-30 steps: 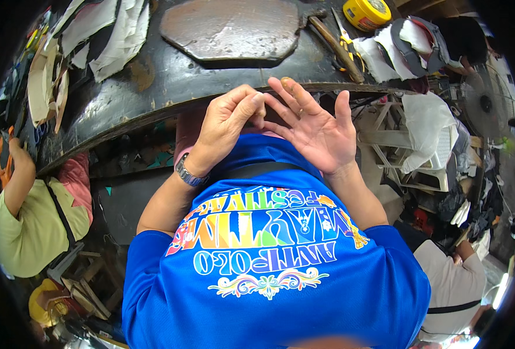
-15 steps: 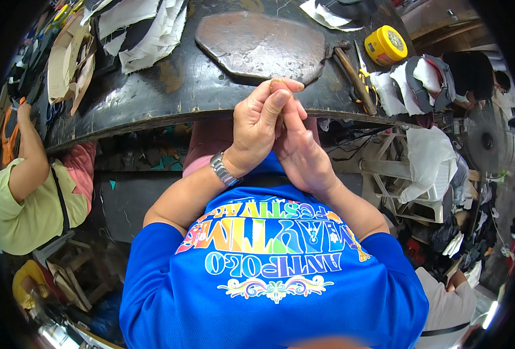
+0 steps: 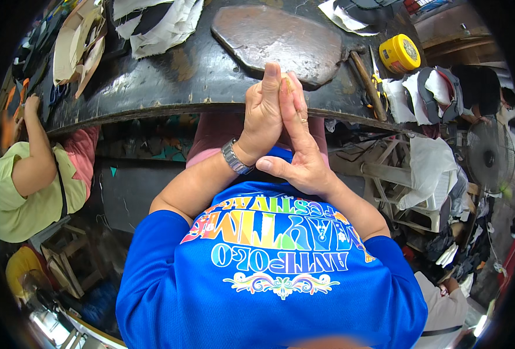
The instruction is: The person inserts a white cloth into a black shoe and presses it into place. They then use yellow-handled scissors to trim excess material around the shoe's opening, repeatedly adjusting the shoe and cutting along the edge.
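My left hand (image 3: 261,111), with a metal watch on its wrist, presses against my right hand (image 3: 303,152) just over the table's near edge. Its thumb points up and its other fingers are partly hidden. The right hand's fingers stretch upward along the left palm, with its thumb spread toward the left wrist. Yellowish-brown smears show on the right fingertips, and a ring on one finger. No object is visible between the hands. Beyond them lies a dark, worn slab (image 3: 278,41) with cut corners.
On the dark table (image 3: 147,87) stand a yellow tub (image 3: 400,53), a wooden-handled hammer (image 3: 369,87), yellow-handled scissors (image 3: 378,90) and shoe uppers (image 3: 423,96). White fabric pieces (image 3: 170,29) lie at the far left. A co-worker in a yellow-green shirt (image 3: 22,186) sits at left; a fan (image 3: 490,152) is at right.
My hands have shifted against each other: the left thumb now points up, and the right thumb has swung out to the left. The view has moved slightly, shifting the table items right.
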Motion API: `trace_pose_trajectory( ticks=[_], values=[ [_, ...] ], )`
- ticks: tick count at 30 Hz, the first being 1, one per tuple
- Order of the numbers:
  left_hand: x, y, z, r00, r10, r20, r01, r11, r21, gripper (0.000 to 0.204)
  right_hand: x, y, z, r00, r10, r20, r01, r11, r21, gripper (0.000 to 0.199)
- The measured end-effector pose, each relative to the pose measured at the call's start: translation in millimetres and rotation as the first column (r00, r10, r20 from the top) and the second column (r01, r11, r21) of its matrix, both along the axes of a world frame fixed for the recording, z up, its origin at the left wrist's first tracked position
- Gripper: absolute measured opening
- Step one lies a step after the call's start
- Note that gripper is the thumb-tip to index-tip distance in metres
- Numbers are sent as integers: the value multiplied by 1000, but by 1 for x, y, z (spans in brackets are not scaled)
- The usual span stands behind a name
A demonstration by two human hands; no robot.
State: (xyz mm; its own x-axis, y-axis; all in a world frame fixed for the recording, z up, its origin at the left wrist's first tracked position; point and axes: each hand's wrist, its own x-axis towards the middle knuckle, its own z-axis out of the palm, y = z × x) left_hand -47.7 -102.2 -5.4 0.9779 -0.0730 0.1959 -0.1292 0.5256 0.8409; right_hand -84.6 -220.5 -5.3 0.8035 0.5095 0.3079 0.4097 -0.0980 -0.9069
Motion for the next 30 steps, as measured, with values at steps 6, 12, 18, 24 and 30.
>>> trace_pose_trajectory(
  ticks=[6,12,18,24,30],
  values=[
    [17,23,-3,938,-314,-147,290,943,-160,64,11,-18,3,998,32,-62,-36,998,-55,75],
    [-4,43,-12,983,-91,-157,110,987,118,26,17,-24,3,948,-147,282,224,938,-265,70],
    [-5,50,-26,985,-35,-171,42,998,38,20,19,-18,-1,851,-20,525,362,745,-560,82],
    [-1,58,-24,981,-73,-179,83,996,45,16,22,-14,-6,930,-17,367,188,880,-435,89],
    [1,54,-21,972,160,172,-235,663,711,17,22,-10,-4,877,55,478,330,654,-681,89]
  ],
)
